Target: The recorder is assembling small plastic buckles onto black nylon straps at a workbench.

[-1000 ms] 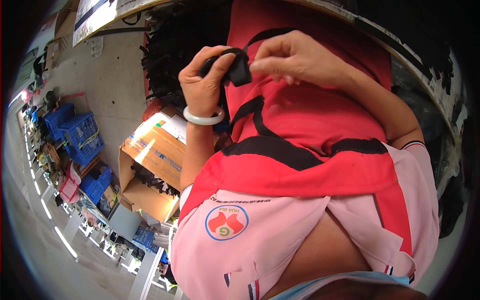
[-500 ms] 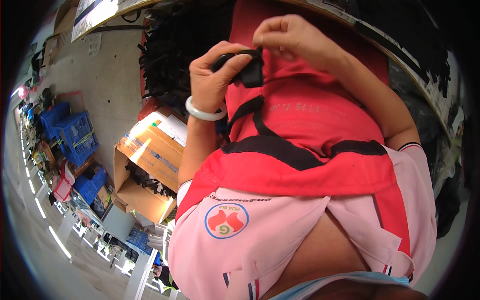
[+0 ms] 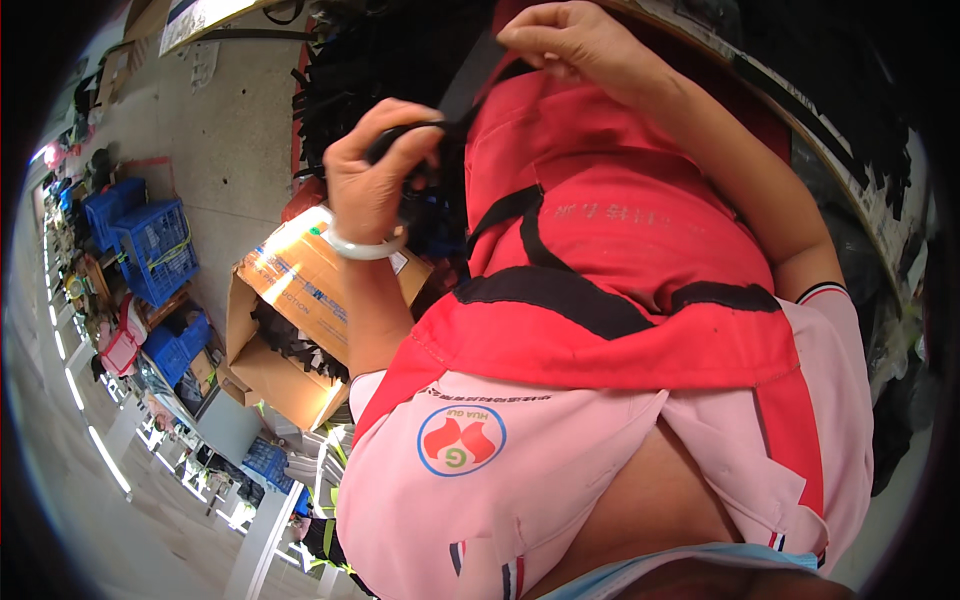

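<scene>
My left hand (image 3: 372, 165), with a white bangle (image 3: 362, 247) on the wrist, is closed around a dark bundle of black strap (image 3: 466, 85). A flat length of that strap runs up and across from the fist toward my right hand (image 3: 590, 50). The right fingers are pinched together at its far end, in front of the red apron (image 3: 620, 210). Part of the strap is blurred, and what lies inside the left palm is hidden.
An open cardboard box (image 3: 300, 300) with black scraps inside stands on the floor to the left. A pile of black strips (image 3: 345, 70) lies beyond the left hand. A table edge (image 3: 760, 85) runs along the far right. Blue crates (image 3: 150, 250) stand farther left.
My left hand has moved left and slightly down with the bundle. My right hand has moved slightly up and away. A length of black strap now stretches between them.
</scene>
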A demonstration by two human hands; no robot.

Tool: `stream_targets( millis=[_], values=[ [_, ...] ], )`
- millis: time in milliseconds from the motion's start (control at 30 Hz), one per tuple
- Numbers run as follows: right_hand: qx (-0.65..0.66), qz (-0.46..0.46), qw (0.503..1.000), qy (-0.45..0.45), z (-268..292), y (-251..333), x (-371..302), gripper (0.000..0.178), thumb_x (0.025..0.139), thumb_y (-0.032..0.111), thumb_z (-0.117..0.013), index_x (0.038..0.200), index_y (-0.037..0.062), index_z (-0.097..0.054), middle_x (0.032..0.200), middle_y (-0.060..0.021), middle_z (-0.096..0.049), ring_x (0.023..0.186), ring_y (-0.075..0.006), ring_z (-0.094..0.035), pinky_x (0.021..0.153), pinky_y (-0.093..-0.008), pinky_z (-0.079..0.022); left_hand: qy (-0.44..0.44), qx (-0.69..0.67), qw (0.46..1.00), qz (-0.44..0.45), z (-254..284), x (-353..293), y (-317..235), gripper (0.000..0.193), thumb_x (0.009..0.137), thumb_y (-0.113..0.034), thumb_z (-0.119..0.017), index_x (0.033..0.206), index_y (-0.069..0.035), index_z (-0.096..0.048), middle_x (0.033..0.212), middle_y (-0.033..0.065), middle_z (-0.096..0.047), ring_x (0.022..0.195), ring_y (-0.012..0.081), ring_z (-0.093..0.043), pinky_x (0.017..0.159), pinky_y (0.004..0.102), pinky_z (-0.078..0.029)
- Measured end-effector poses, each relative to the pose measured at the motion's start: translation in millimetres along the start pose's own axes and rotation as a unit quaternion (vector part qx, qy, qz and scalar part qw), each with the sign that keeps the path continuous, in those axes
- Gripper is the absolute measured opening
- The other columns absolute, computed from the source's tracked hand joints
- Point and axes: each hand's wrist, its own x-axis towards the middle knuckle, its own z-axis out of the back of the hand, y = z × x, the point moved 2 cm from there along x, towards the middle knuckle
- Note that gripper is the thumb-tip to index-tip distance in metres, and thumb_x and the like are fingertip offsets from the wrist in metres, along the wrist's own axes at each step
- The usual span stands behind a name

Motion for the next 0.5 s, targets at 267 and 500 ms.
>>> stream_targets(
  millis=[267, 500],
  values=[
    [-0.126, -0.017, 0.992, -0.01, 9.5, -11.9, -22.6, 0.019, 0.091, 0.022, -0.06, 0.097, 0.0045, -0.063, 0.069, 0.0023, -0.056, 0.055, -0.0043, -0.049, 0.047, -0.018, -0.038, -0.296, 0.269, 0.916, -0.038, 116.1, -12.0, 53.0, 0.017, 0.084, -0.012, -0.071, 0.101, -0.007, -0.072, 0.09, 0.0002, -0.064, 0.068, 0.0054, -0.056, 0.054, 0.0183, -0.044],
    [-0.182, 0.06, 0.98, 0.056, -20.9, 7.9, -37.7, 0.018, 0.091, 0.016, -0.061, 0.1, 0.0001, -0.062, 0.07, -0.0004, -0.056, 0.063, -0.0073, -0.051, 0.058, -0.0221, -0.042, 0.035, 0.103, 0.992, -0.062, -49.2, 28.7, 66.0, 0.052, 0.078, -0.005, -0.069, 0.128, -0.005, -0.054, 0.088, 0.0033, -0.065, 0.064, 0.007, -0.056, 0.058, 0.0231, -0.049]
  ],
)
